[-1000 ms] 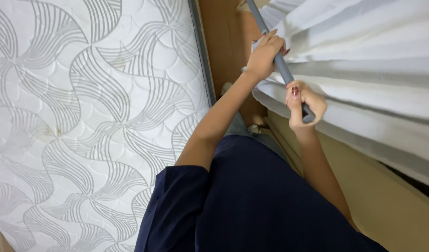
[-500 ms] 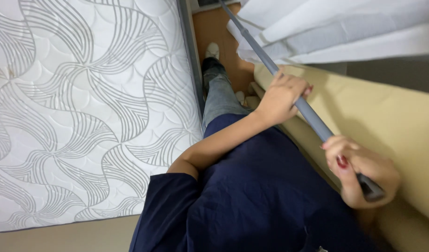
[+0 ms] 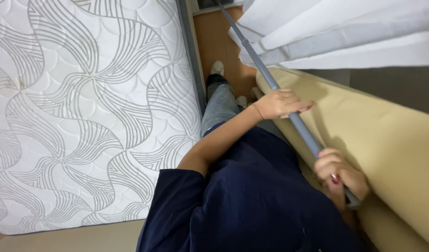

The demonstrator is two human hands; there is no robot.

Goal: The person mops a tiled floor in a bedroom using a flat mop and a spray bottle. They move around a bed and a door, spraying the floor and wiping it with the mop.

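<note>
A long grey pole (image 3: 270, 84) runs diagonally from the top middle to the lower right. My left hand (image 3: 280, 103) lies over the pole's middle with its fingers curled across it. My right hand (image 3: 340, 177), with red nails, grips the pole close to its lower end. The pole's upper part passes under the white curtain folds (image 3: 336, 32) at the top right. My dark blue shirt (image 3: 252, 205) fills the lower middle.
A white quilted mattress (image 3: 84, 112) with a grey wave pattern covers the left side. A beige padded surface (image 3: 387, 135) lies along the right, behind the pole. Between them is a narrow strip of wooden floor (image 3: 214, 37), with my jeans leg and white shoe (image 3: 217, 68).
The curtain has shifted up and right in view, and more beige surface shows. My hands stay on the pole, the left one now flatter over it.
</note>
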